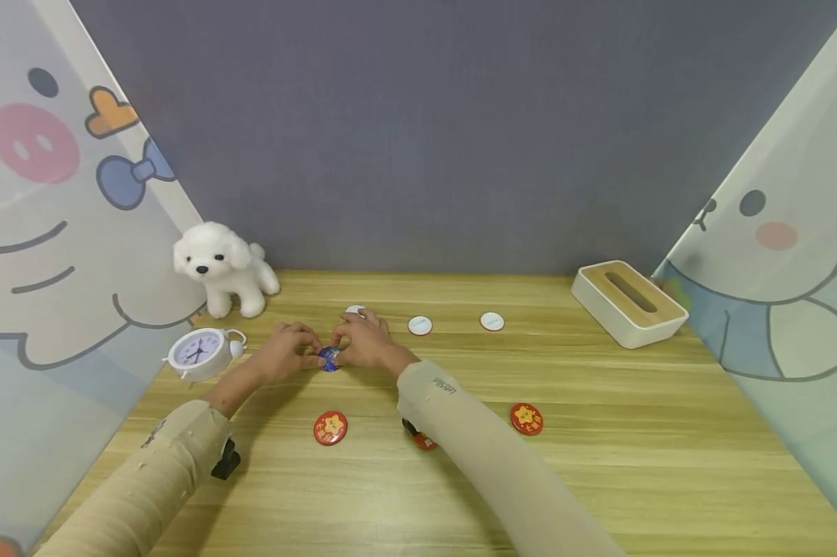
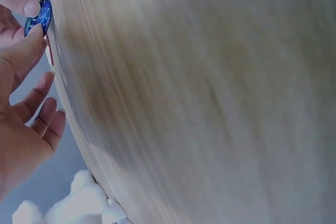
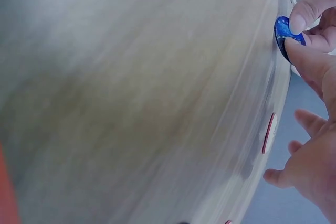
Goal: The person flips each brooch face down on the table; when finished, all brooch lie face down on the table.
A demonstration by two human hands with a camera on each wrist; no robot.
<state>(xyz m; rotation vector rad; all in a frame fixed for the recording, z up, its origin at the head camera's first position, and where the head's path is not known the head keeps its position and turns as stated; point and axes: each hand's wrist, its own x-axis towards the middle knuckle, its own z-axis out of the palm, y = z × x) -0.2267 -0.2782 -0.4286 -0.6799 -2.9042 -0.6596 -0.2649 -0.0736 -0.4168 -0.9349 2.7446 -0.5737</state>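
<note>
Blue and round, one badge (image 1: 329, 359) sits between my left grip (image 1: 288, 354) and right grip (image 1: 365, 341), both pinching its edge. Beyond them I count three white discs (image 1: 420, 326); nearer, three red badges (image 1: 330, 428), one partly hidden; leftward, one clock (image 1: 199, 353) and one plush dog (image 1: 225, 267); well to their right, one box (image 1: 630, 303).

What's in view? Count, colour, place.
plush dog: 1, white, back left
alarm clock: 1, white, left edge
tissue box: 1, white, back right
discs: 3, white, back row
red badges: 3, red, front row
blue badge: 1, blue, left of centre
table: 1, wood-coloured, below
back wall: 1, grey, rear
side walls: 2, pastel, left and right
sleeves: 2, beige, forearms
wrist devices: 2, black, under wrists
left grip: 1, bare, pinching blue badge
right grip: 1, bare, pinching blue badge
</note>
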